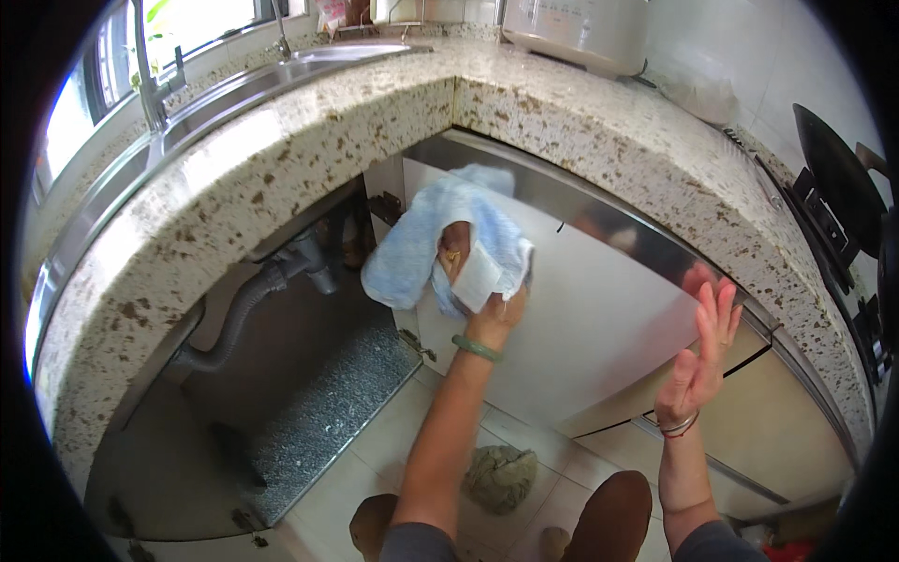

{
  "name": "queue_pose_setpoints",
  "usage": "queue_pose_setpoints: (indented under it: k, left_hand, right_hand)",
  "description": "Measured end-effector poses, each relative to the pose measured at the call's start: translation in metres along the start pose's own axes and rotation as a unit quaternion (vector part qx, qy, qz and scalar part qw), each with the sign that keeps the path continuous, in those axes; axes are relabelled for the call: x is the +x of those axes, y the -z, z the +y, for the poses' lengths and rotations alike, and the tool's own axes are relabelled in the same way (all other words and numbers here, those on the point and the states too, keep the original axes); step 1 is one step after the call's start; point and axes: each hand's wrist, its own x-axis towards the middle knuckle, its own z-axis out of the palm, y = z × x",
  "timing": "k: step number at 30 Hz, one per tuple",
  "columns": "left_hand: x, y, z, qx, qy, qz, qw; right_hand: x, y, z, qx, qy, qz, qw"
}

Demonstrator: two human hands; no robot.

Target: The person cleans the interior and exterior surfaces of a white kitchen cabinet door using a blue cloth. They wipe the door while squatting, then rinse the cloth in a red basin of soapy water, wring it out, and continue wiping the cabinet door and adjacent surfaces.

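Note:
My left hand (501, 304) grips a light blue cloth (421, 239), bunched up and pressed against the inner face of a white cabinet door (571, 328). The cloth hides part of the fingers, and a green bangle (478, 347) circles that wrist. The door stands swung out beneath the counter, with a shiny metal strip (599, 220) along its top. My right hand (702, 351) is raised with fingers stretched out beside the door's right edge, its fingertips at or near the metal strip; whether they touch it I cannot tell. It holds nothing.
The speckled stone countertop (253, 178) bends around above the door. Left of it, the cabinet under the sink (225, 89) stands exposed, showing a grey drain hose (234, 318) and speckled base panel (328, 421). A crumpled greenish cloth (501, 478) lies on the tiled floor near my knees.

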Motion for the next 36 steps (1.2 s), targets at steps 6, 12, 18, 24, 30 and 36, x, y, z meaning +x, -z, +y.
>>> queue_pose_setpoints:
  k: [6, 12, 18, 24, 30, 36]
  left_hand:
    - [-0.182, -0.016, 0.071, -0.009, 0.082, -0.139, 0.987]
    - [-0.020, 0.032, 0.031, -0.269, 0.102, 0.072, 0.955]
    - [0.068, 0.061, -0.019, -0.205, 0.236, 0.057, 0.948]
    - [-0.090, -0.012, 0.007, -0.303, 0.419, -0.071, 0.853]
    - [-0.210, -0.020, 0.106, -0.393, 0.335, -0.091, 0.851]
    - [-0.004, 0.041, 0.087, -0.218, 0.040, 0.002, 0.975]
  right_hand:
    - [-0.003, -0.009, 0.001, 0.029, -0.004, 0.002, 1.000]
    - [-0.009, -0.006, 0.001, 0.002, 0.001, -0.022, 1.000]
    - [-0.012, -0.011, 0.007, 0.008, -0.011, -0.005, 1.000]
    - [-0.006, -0.021, 0.013, 0.155, 0.031, 0.039, 0.987]
    - [-0.014, -0.029, 0.015, 0.327, -0.014, 0.039, 0.944]
    - [-0.014, -0.003, 0.021, 0.280, -0.060, -0.020, 0.958]
